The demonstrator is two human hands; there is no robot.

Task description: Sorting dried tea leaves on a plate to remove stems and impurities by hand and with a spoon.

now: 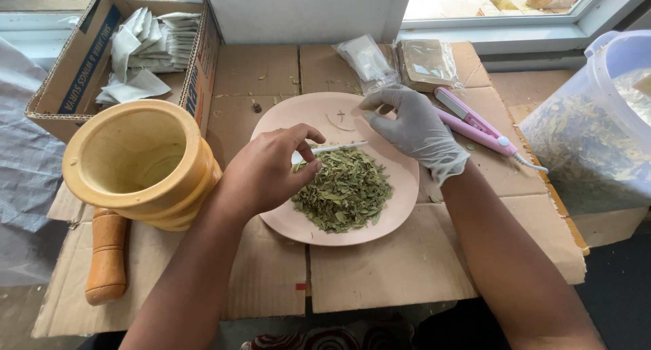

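My L hand (271,170) pinches a thin white stick (336,147) over dried leaves (346,187) on pink plate (400,187). Gloved R hand (413,126), fingers loosely curled w/ nothing held, rests on plate at 1 o'clock.

right hand (415,128) wears a thin pale grey disposable glove; left hand (268,170) and both forearms are bare.

The left hand (268,170) covers one end of the thin white stick (337,147), so what that end looks like cannot be told. Right of the gloved right hand (413,126), the clear tub (597,119) is cut off by the picture's edge. Far left of the left hand, the wooden pestle (107,255) hides partly under the yellow mortar (139,157).
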